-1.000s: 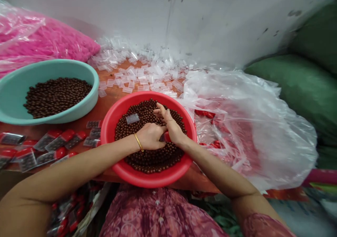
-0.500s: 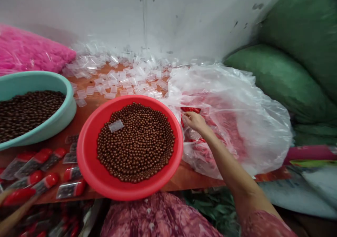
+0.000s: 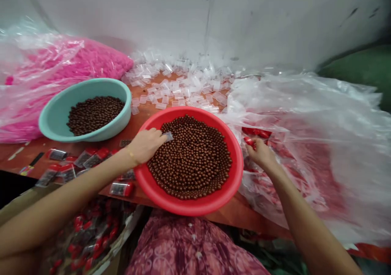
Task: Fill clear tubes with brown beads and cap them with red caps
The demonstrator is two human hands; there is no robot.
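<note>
A red basin (image 3: 235,173) full of small brown balls (image 3: 195,157) sits in front of me on the table edge. My left hand (image 3: 146,145) reaches into its left side, fingers pinched on a small clear plastic pouch (image 3: 168,136) lying on the balls. My right hand (image 3: 261,152) is just right of the basin, at the mouth of a big clear plastic bag (image 3: 320,145) of red caps, fingers closed on a red cap (image 3: 249,141).
A teal basin (image 3: 55,118) of brown balls stands at the left. Behind it lies a pink bag (image 3: 61,67). Several empty clear pouches (image 3: 180,84) litter the back. Filled red-capped pouches (image 3: 88,157) lie along the front left. A green sack (image 3: 363,69) is at the right.
My left hand has come back into view and reached into the red basin to the clear pouch. My right hand stays at the bag of red caps. The view swung left.
</note>
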